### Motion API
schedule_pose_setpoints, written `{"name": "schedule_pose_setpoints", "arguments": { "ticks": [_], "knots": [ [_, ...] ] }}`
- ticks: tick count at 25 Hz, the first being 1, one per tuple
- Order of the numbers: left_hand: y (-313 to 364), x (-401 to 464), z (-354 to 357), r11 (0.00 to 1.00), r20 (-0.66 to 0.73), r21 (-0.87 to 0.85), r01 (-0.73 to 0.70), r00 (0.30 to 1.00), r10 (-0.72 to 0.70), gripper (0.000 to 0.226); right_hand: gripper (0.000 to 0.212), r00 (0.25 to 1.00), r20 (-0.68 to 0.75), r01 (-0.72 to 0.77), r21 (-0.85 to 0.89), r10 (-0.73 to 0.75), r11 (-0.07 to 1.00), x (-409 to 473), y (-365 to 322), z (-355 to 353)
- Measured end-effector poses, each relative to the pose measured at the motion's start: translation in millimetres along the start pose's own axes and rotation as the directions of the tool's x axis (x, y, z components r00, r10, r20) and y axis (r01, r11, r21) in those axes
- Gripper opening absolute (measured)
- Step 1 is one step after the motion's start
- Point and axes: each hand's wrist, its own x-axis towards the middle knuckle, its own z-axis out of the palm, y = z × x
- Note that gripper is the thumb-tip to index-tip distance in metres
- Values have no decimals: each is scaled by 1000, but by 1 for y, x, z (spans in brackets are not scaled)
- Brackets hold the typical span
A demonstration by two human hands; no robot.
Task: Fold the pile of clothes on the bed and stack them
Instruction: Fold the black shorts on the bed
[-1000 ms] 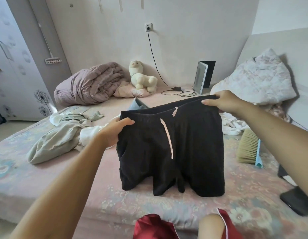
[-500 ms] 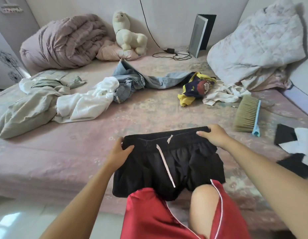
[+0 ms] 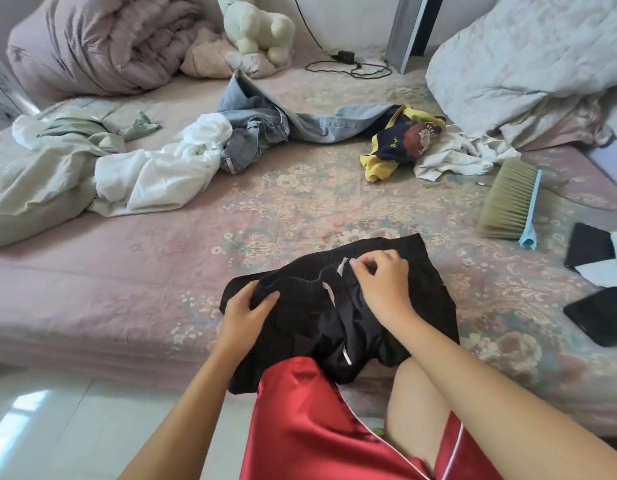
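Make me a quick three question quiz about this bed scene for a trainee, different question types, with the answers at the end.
1. True or false: the black shorts hang in the air above the bed.
2. What does the right hand pinch? A) the waistband area of the shorts B) the brush C) the jeans
3. Fill in: the left hand grips the shorts' ____ end of the waistband.

Key: 1 false, they lie on the bed. 2 A. 3 left.

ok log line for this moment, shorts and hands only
shorts: bunched at bed edge | left hand: grips waistband | right hand: pinches waistband near drawstring | fold: not done
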Motion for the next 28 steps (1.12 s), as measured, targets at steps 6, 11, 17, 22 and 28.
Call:
{"name": "schedule_pose_setpoints", "arguments": {
  "ticks": [6,11,17,22,28],
  "knots": [
    [-3,1,-3,998,14,-56,33,999,-32,7,32,976,13,-203,-286,215,936,21,-21,24],
    [1,1,-1,996,2,-74,58,998,-58,4,30,968,-3,-231,-402,251,886,27,-29,37],
    [1,0,1,993,-12,-105,59,998,-61,7,38,971,-54,-232,-467,235,853,18,-33,38],
    [0,0,0,991,-4,-114,67,998,-67,5,28,981,23,-162,-453,193,877,14,-32,42],
    [3,5,-2,985,-33,-106,133,990,-138,10,20,983,176,3,-269,46,963,11,-17,31]
  ]
}}
